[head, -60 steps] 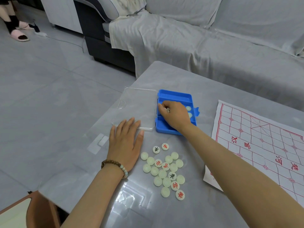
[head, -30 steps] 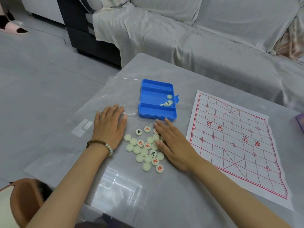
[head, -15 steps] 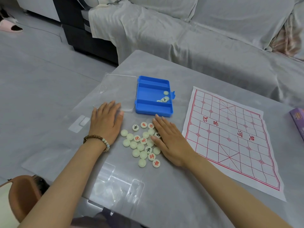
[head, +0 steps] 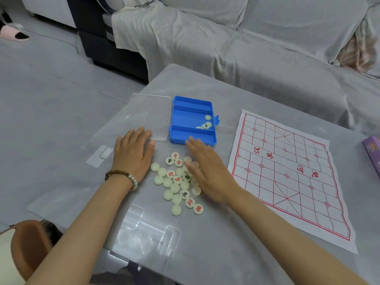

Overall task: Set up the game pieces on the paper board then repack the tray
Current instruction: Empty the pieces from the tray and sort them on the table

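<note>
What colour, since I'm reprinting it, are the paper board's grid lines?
Red, on the white paper board, clearest in the head view.

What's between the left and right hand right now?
The loose pile of game pieces lies between the left hand and the right hand; the right hand's fingers overlap its edge. Seen in the head view.

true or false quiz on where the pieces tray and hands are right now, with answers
1. The paper board has pieces set on it. False: the paper board is bare; the pile of pieces lies on the table left of it.
2. The blue tray holds a few pieces. True.
3. The left hand lies flat at the near edge of the clear lid. True.
4. The right hand pinches a piece over the blue tray. False: the right hand's fingers are straight, over the pile's right side.
</note>
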### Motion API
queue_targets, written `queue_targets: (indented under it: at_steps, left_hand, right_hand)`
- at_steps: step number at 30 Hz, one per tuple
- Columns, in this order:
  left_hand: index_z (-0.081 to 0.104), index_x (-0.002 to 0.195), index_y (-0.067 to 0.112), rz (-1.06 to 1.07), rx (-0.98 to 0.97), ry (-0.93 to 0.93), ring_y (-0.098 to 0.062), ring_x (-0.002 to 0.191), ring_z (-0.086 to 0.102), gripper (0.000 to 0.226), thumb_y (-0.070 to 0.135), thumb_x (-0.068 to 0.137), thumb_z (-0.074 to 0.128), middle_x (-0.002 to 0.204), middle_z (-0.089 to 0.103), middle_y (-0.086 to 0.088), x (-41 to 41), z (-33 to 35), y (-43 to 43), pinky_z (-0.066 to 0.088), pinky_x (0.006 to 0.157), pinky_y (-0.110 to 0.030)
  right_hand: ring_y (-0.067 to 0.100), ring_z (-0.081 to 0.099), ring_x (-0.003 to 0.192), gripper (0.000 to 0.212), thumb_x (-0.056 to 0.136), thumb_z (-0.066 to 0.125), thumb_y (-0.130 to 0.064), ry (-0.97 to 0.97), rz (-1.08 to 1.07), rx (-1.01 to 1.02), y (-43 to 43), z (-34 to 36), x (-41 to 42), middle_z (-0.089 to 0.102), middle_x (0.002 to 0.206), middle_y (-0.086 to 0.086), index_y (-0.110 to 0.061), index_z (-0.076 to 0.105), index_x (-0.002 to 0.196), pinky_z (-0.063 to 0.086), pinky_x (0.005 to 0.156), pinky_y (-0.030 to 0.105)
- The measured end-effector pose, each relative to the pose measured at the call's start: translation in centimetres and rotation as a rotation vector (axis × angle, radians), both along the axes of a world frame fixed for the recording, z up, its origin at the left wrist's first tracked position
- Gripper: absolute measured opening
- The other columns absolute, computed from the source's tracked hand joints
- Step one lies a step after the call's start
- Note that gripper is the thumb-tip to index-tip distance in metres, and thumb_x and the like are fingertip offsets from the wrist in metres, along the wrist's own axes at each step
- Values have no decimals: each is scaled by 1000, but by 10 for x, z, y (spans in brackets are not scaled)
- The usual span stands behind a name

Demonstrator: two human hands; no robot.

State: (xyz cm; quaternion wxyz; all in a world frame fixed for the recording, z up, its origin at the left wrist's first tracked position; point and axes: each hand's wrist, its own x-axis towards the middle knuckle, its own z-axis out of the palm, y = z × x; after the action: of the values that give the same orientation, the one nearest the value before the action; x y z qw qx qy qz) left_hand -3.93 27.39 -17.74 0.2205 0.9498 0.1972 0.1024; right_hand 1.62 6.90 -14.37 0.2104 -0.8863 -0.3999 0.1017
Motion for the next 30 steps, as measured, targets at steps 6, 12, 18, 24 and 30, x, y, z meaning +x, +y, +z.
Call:
queue_targets:
  at_steps: [6,12,18,24,30]
  left_hand:
    - [32,143,23,0,-22,-26,-18,142,15,47,37,99,22,152,24,2,0,-2,0,5,117,-38]
    - [30,143,25,5,-17,-16,-16,142,13,64,48,89,7,153,22,4,0,-4,1,3,116,-37]
    - [28,144,26,7,-5,-8,-14,142,11,65,49,87,6,153,20,6,0,-6,1,1,116,-35]
    - [28,144,26,12,8,-10,-15,142,13,64,48,87,6,153,22,6,1,-5,0,2,116,-35]
    - [29,143,26,15,8,-8,-14,142,12,63,48,87,8,153,21,6,2,-6,0,1,116,-35]
  right_hand:
    - [18,9,145,60,99,25,-47,-146,-183,-168,28,7,88,15,157,3,-13,19,148,3,118,36]
    - [18,35,132,57,99,19,-48,-176,-148,-296,49,-2,108,44,139,12,-6,41,131,1,119,42]
    - [21,40,130,59,98,21,-49,-265,-220,-294,44,-3,96,47,136,9,-5,41,132,6,117,39]
    - [24,37,132,58,96,36,-48,-109,-157,-71,51,-3,97,39,145,6,-10,34,140,33,105,36]
    - [24,39,118,55,94,37,-53,-146,-154,-94,79,-13,117,46,128,5,-15,44,134,31,100,33]
